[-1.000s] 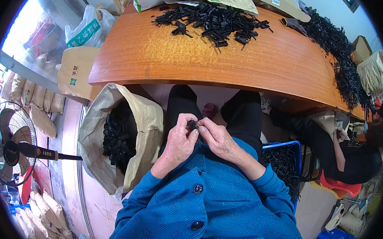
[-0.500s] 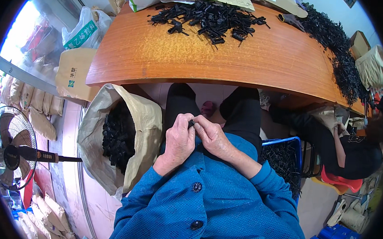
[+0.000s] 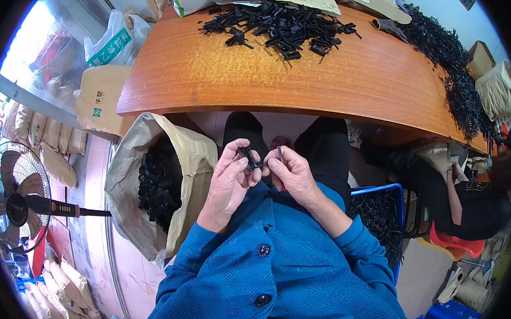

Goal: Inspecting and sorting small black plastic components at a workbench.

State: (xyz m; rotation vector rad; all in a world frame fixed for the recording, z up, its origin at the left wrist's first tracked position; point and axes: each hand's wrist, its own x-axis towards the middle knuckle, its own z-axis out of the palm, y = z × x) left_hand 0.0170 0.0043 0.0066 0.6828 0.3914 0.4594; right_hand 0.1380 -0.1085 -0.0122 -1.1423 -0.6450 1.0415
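Above my lap, my left hand (image 3: pixel 229 181) pinches a small black plastic part (image 3: pixel 246 155) between thumb and fingers. Close beside it, my right hand (image 3: pixel 292 174) has thumb and forefinger closed on a thin black stick-like end, which seems to join the part; the exact join is hidden by the fingers. Left of my lap stands an open woven sack (image 3: pixel 199 162) holding a heap of chunky black plastic pieces (image 3: pixel 159 180). A loose pile of similar black parts with thin stems (image 3: pixel 280 28) lies on the far side of the wooden table (image 3: pixel 259 84).
By my right side is a blue crate (image 3: pixel 400 225) full of thin black sticks. More thin black pieces (image 3: pixel 445 60) heap along the table's right end, near a dark glove (image 3: pixel 390 28). Another person (image 3: pixel 472 208) sits at right. A fan (image 3: pixel 19 205) stands at left.
Both hands have lifted slightly and turned, with the fingers opening to show more of the black part. The right hand has shifted a little right.
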